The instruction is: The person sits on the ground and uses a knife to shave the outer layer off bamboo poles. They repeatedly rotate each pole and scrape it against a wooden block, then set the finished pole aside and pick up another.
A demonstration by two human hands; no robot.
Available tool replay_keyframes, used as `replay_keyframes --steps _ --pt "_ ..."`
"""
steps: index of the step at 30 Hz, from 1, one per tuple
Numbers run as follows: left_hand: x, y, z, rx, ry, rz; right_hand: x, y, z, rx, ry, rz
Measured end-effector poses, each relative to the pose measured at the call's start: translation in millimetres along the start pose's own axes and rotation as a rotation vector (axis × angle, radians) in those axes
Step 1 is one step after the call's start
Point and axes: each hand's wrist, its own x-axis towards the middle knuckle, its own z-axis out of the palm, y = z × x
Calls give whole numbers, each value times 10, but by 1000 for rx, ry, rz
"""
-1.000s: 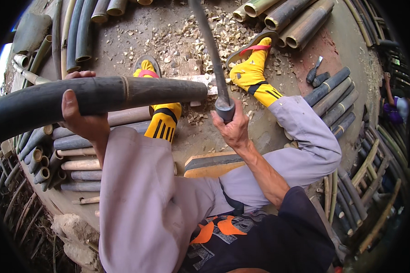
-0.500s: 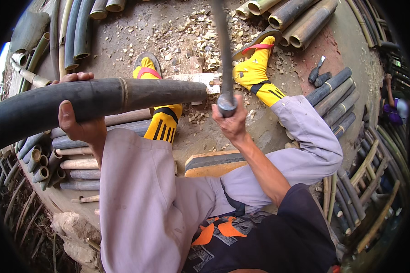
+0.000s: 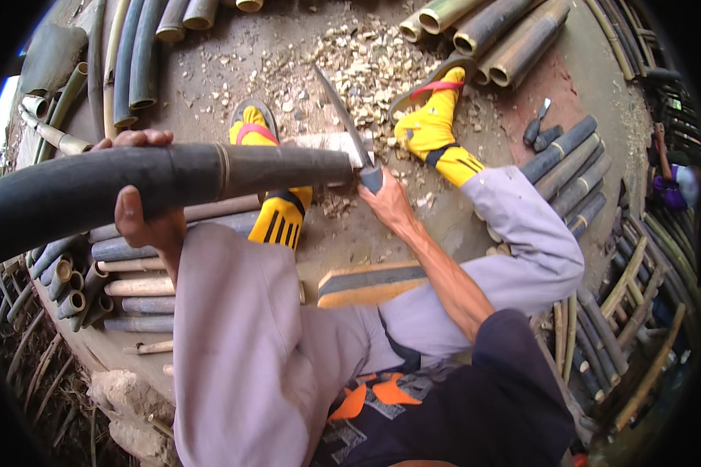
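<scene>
A thick dark bamboo pole lies across my raised left thigh, its right end over a pale wooden block. My left hand is wrapped round the pole from beneath, thumb in front and fingertips showing on the far side. In my right hand is the dark handle of a machete, gripped in a fist. Its long narrow blade points up and to the left, passing close by the pole's right end. I cannot tell whether the blade touches the bamboo.
Pale chips litter the ground between my feet. Cut bamboo pieces lie at the far right, with more bamboo stacked at the left. A small dark-handled tool rests on the right. Beyond it a person in purple is partly visible.
The machete has come down from a raised, nearly upright position to beside the pole's end, its blade now tilted left. My left hand and the pole have shifted only slightly.
</scene>
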Motion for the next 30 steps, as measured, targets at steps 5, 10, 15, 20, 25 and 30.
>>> replay_keyframes --steps 5,10,15,20,25,30 --pt "-21 31 -196 53 -114 70 -252 -286 -121 238 130 -219" --pt "-26 162 196 95 143 -93 -36 34 72 -16 5 -11" --pt "-26 141 -110 29 218 16 -145 -436 -236 142 106 -97" --pt "-35 148 -8 21 215 -19 -179 -417 -37 285 239 -233" --pt "-20 139 -18 37 196 24 -72 -107 49 123 55 31" --pt "-93 164 -217 -25 119 18 -285 -687 -212 244 298 -305"
